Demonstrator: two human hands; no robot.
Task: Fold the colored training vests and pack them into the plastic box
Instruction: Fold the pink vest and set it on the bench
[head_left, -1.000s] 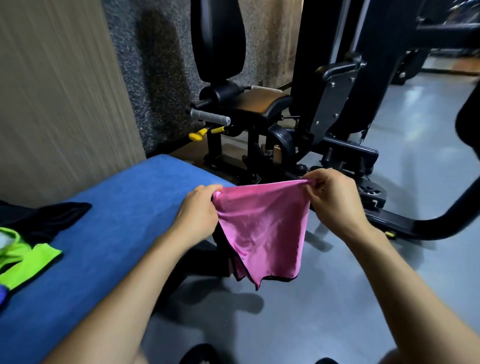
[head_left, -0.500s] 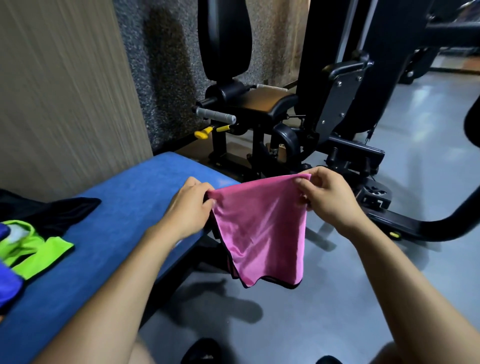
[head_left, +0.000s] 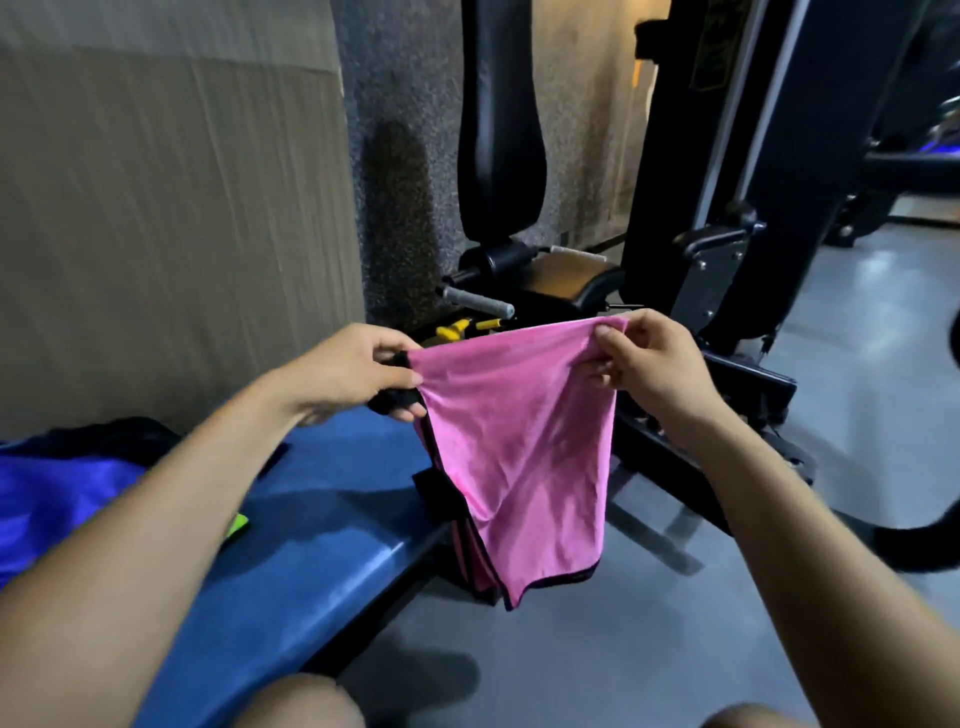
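Observation:
A folded pink vest (head_left: 519, 441) with black trim hangs in the air between my hands, past the end of the blue bench (head_left: 332, 499). My left hand (head_left: 353, 371) pinches its upper left corner, where the black edging shows. My right hand (head_left: 644, 358) pinches the upper right corner. The vest's lower edge dangles beside the bench end. On the bench at the far left lie a blue vest (head_left: 57, 493), a dark garment (head_left: 119, 439) and a sliver of a neon green vest (head_left: 238, 525). No plastic box is in view.
A black gym machine (head_left: 691, 249) with a padded backrest (head_left: 501, 130), a grey handle (head_left: 475, 300) and yellow knobs (head_left: 457, 328) stands just beyond the vest. A tan panelled wall (head_left: 171, 208) runs on the left. Grey floor (head_left: 857, 364) stretches to the right.
Both hands have lifted the pink vest higher and a little forward. The view has tilted up and left, so the blue vest now shows on the bench.

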